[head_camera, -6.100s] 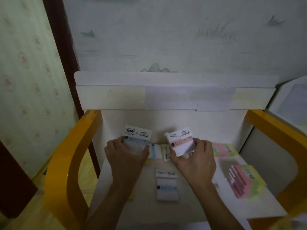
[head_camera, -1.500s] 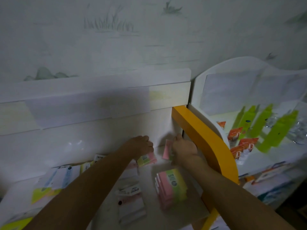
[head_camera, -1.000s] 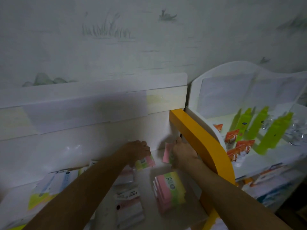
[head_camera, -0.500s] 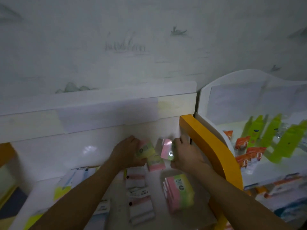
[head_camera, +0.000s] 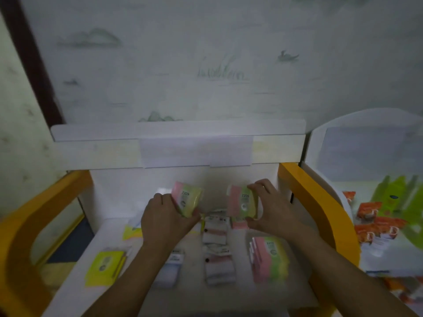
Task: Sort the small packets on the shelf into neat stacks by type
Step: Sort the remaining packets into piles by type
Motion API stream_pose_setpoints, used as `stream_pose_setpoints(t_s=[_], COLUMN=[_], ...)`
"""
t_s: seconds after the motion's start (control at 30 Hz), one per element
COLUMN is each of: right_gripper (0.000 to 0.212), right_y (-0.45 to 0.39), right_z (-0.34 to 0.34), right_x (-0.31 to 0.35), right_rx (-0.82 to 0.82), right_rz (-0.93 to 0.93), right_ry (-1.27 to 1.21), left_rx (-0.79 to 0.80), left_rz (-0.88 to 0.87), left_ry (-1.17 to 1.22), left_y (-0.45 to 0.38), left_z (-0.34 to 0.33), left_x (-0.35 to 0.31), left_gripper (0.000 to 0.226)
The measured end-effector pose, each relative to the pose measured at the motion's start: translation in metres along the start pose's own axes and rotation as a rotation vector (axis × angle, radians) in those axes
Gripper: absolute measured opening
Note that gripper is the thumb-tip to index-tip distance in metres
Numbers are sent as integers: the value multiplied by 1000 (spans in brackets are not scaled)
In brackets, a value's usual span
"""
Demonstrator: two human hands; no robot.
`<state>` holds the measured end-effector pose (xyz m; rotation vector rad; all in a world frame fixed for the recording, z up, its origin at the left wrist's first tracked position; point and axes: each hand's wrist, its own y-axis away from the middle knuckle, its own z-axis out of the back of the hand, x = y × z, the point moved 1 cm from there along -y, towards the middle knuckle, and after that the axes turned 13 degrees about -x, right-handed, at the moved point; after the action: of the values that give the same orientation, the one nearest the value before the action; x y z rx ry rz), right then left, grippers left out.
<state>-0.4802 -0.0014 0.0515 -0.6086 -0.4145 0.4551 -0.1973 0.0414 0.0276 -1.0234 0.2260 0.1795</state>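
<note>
Gathering pink-and-green packets | left hand grips one packet up off the shelf | right hand pinches another packet | next, I think: lay both flat on the pink-and-green stack at the right, edges lined up.

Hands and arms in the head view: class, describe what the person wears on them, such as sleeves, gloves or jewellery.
Both forearms are bare up to the bottom edge of the picture, so no sleeves show. The left hand and right hand wear no gloves. No watch, ring or bracelet can be made out, though the picture is dim and slightly blurred.
</note>
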Motion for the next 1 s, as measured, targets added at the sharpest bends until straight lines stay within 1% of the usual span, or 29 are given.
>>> stream_pose_setpoints(t_s=[0.1,0.23,0.53,0.67,0.73,0.8,0.9,1.0], right_gripper=[87,84,83,85,85,83,74,71], right_y=[4,8,13,17,18,18,21,25], right_z=[-2,2,34,40,39,35,24,13], right_x=[5,13,16,9,3,-5,-18,-29], right_rx=[1,19,41,75,153,284,489,598], right_rz=[22,51,67,59,55,27,-88,-177], right_ry=[-15,-18,98,111,143,208,262,292], left_rx=[35,17,63,69,85,112,160,203], left_rz=[82,120,153,118,107,121,182,196], left_ry=[-74,-81,-72,-15,14,27,52,71], left_y=[9,17,25,34,39,45,55,64], left_z=[10,19,22,18,17,16,18,20], left_x=[0,0,-2,-3,-3,-6,-17,-27], left_gripper=[67,67,67,66,66,64,61,61])
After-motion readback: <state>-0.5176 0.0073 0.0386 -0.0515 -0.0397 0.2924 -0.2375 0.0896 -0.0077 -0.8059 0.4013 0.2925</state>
